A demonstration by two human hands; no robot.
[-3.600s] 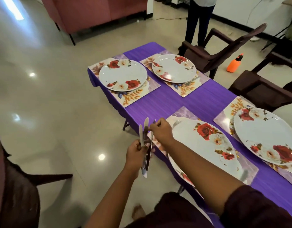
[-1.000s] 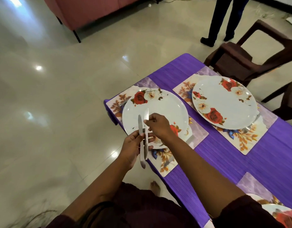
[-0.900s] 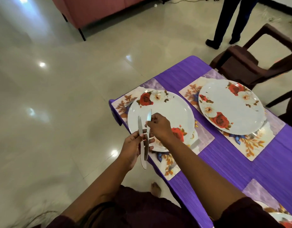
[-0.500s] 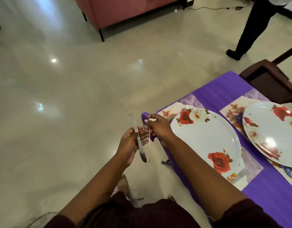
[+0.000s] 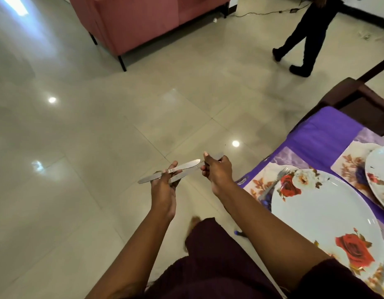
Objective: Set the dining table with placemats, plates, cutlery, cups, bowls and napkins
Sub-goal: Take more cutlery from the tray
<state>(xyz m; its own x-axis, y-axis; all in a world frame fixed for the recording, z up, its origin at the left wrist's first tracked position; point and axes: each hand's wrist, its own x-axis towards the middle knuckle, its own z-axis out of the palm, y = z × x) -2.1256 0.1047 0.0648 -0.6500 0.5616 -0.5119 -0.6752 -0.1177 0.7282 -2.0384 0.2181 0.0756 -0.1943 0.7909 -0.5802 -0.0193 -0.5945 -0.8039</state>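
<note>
Over the floor, left of the table corner, my left hand [image 5: 163, 188] pinches two steel knives [image 5: 182, 167] that lie almost level, blades pointing right. My right hand [image 5: 217, 171] grips one knife by its right end, and a short piece of metal shows above its fingers. On the table to the right, a white rose-patterned plate [image 5: 325, 214] sits on a floral placemat [image 5: 254, 184]. A fork [image 5: 273, 184] lies on that placemat along the plate's left rim. A second plate [image 5: 381, 175] shows at the right edge.
A purple tablecloth [image 5: 322, 134] covers the table. A dark brown chair [image 5: 357, 100] stands at its far end. A pink sofa [image 5: 143, 20] stands far across the glossy tiled floor. A person in dark trousers [image 5: 305, 37] walks at the upper right.
The view has swung left, and both hands now hang over the floor beside the table corner. The knives have tipped from upright to nearly level. The person beyond has stepped on.
</note>
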